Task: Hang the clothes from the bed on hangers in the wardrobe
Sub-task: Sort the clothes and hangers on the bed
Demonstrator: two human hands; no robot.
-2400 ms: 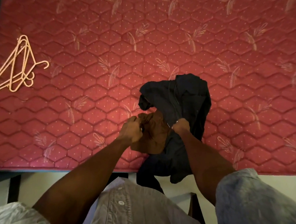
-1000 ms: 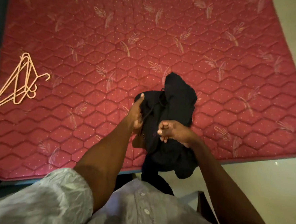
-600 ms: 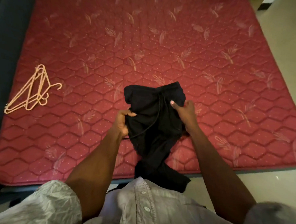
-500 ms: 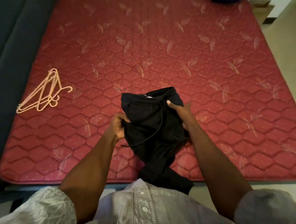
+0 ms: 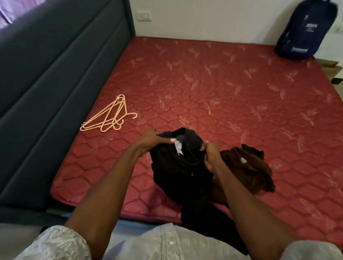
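Half a second ago the black cloth garment [image 5: 180, 167] hid everything beneath it; now it is raised clear and spread between both hands, and a second, rust-brown garment [image 5: 249, 167] lies uncovered on the red quilted mattress [image 5: 229, 97], just to the right of the black one. The head has also tilted up since then, bringing the far wall and headboard into sight. The person appears to have separated one piece from the pile and found its opening, which is what fitting a hanger needs.

The left hand [image 5: 151, 141] pinches the upper left edge of the black garment between thumb and extended fingers. The right hand [image 5: 212, 153] has its fingers curled round the opposite edge. The garment's lower part trails over the mattress's near edge.

The bundle of pale peach plastic hangers [image 5: 110, 115] lies well apart to the left, near the grey padded headboard [image 5: 49, 60], untouched. No wardrobe is in view.

A white label [image 5: 179, 145] shows inside the black garment's opening, and another small pale tag on the brown one; neither can be read. The dark blue backpack [image 5: 305, 29] against the far wall carries white lettering, possibly a brand, too blurred to make out.
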